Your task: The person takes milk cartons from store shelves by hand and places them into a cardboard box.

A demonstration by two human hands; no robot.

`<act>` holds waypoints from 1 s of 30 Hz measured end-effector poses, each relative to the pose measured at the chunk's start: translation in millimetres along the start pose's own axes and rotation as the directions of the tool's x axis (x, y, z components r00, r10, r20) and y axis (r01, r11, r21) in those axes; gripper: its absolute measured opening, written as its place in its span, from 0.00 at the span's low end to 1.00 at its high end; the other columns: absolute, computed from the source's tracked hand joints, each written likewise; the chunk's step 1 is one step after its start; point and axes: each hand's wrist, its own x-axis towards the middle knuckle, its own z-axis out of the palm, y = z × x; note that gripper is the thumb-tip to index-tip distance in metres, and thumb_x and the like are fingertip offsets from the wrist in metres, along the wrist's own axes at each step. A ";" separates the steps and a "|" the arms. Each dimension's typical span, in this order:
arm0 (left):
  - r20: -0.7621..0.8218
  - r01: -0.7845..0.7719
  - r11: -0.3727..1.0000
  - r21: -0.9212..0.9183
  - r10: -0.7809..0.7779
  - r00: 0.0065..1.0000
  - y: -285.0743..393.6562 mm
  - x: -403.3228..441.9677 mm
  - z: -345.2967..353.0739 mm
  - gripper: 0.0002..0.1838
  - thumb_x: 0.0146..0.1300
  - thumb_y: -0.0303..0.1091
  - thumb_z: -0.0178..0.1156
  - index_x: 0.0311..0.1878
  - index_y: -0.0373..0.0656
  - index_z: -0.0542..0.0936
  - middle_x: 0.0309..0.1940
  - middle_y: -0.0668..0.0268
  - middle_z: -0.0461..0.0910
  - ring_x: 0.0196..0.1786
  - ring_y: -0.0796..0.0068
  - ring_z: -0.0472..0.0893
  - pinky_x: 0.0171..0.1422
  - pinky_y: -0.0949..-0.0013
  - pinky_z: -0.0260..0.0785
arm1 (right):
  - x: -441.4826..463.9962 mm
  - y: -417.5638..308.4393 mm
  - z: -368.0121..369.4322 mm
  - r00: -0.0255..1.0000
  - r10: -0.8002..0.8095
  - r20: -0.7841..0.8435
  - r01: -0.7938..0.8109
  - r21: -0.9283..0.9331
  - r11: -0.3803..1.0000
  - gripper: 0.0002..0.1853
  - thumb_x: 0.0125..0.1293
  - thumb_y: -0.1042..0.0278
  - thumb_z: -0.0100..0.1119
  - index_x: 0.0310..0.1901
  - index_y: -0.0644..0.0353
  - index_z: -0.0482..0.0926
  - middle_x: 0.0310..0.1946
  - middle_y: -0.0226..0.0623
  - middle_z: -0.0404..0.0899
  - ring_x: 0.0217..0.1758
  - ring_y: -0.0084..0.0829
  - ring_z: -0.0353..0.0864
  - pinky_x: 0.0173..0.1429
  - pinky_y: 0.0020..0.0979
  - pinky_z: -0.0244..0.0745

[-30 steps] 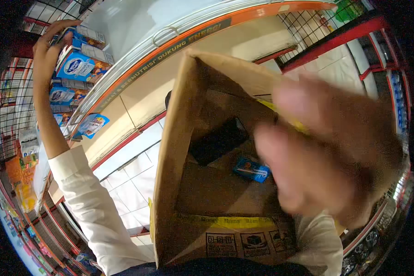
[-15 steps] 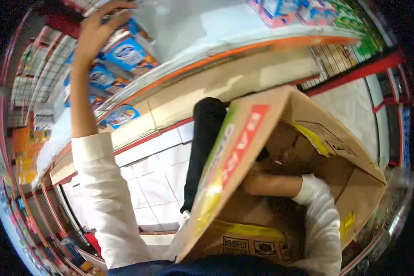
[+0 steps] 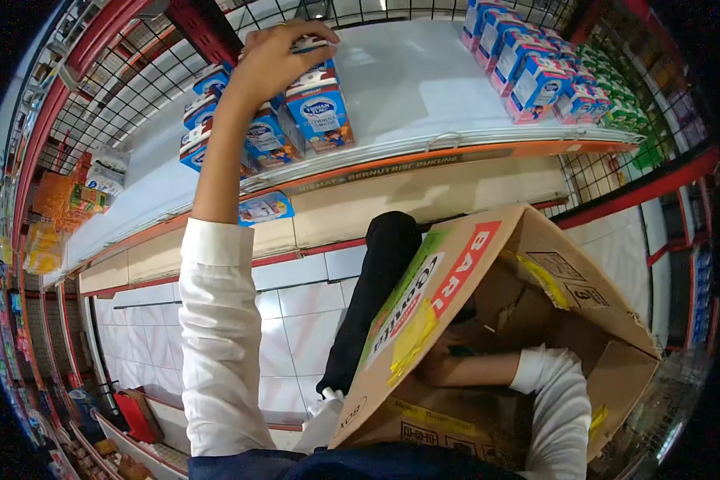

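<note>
My left hand [image 3: 278,62] reaches over blue milk cartons [image 3: 320,116] standing on the white shelf [image 3: 400,80], its thumb and fingers apart around the back of the front carton row; its fingertips rest at the carton tops. Inside the open cardboard box [image 3: 412,300], my right hand [image 3: 440,364] is low near the left wall, mostly in shadow and partly hidden by the box edge. What it touches there cannot be made out. The box is tilted, with yellow tape on its flaps.
More pink and blue cartons [image 3: 536,80] stand at the shelf's right, beside green packs [image 3: 616,96]. Orange and yellow packets [image 3: 52,224] lie at the left. A black-clad leg [image 3: 372,296] is beside the box, over white floor tiles [image 3: 296,344]. Wire mesh backs the shelf.
My right hand has gone from above the box down into it. The box now sits lower and further right in view. My left hand stays at the cartons as the view has shifted.
</note>
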 end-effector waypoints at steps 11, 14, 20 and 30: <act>0.010 -0.042 0.998 -0.037 0.042 0.999 4.3 1.2 -1.7 0.11 0.56 0.33 0.61 0.41 0.42 0.81 0.41 0.59 0.80 0.49 0.60 0.78 0.58 0.64 0.65 | -13.1 20.0 -24.3 0.977 0.121 0.175 -0.138 0.089 0.986 0.15 0.63 0.60 0.54 0.48 0.51 0.82 0.44 0.37 0.82 0.43 0.44 0.83 0.36 0.52 0.78; 0.023 -0.019 0.998 -0.064 0.021 1.000 6.8 2.2 -2.0 0.10 0.56 0.32 0.61 0.41 0.42 0.81 0.40 0.59 0.80 0.47 0.61 0.79 0.56 0.65 0.67 | -27.8 31.1 -41.1 0.996 0.015 0.092 -0.026 0.118 0.993 0.15 0.63 0.59 0.53 0.47 0.53 0.82 0.40 0.41 0.82 0.41 0.41 0.83 0.34 0.47 0.77; 0.030 -0.017 0.997 -0.074 0.019 0.999 13.7 2.0 -6.3 0.11 0.55 0.31 0.61 0.42 0.42 0.81 0.39 0.59 0.80 0.46 0.62 0.79 0.54 0.66 0.68 | -37.5 50.0 -60.7 0.962 -0.239 0.131 0.252 -0.097 0.963 0.16 0.61 0.57 0.55 0.48 0.52 0.81 0.39 0.40 0.82 0.38 0.37 0.83 0.32 0.38 0.75; 0.054 0.022 0.996 -0.090 -0.017 0.998 8.3 0.9 -5.8 0.12 0.56 0.35 0.61 0.43 0.42 0.80 0.43 0.60 0.78 0.50 0.64 0.76 0.58 0.66 0.64 | -3.9 37.1 0.1 0.959 -0.215 0.185 0.239 -0.116 0.964 0.22 0.56 0.54 0.62 0.54 0.49 0.79 0.51 0.41 0.79 0.54 0.40 0.77 0.49 0.41 0.73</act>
